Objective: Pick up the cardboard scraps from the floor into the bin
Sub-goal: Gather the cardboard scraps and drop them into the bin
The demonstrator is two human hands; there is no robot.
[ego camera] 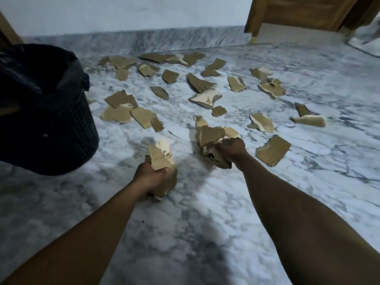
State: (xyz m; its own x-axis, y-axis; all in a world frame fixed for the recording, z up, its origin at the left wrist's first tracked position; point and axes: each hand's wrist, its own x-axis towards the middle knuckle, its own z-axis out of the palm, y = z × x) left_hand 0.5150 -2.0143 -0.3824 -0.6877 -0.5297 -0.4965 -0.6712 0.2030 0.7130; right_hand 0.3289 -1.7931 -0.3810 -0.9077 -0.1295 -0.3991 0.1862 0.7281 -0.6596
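Several torn brown cardboard scraps (pixel 202 85) lie scattered over the marble floor (pixel 205 202) in front of me. My left hand (pixel 151 178) is shut on a few scraps (pixel 161 155) that stick up from the fist. My right hand (pixel 232 150) is shut on a bigger bunch of scraps (pixel 211 136), low over the floor. A black mesh bin (pixel 61 128) with a dark bag liner stands at the left, a short way from my left hand.
A flat cardboard piece (pixel 272 150) lies just right of my right hand. A wooden furniture leg (pixel 254 31) stands at the back right beside the white wall (pixel 123 13). A pale object (pixel 364 38) sits at the far right edge.
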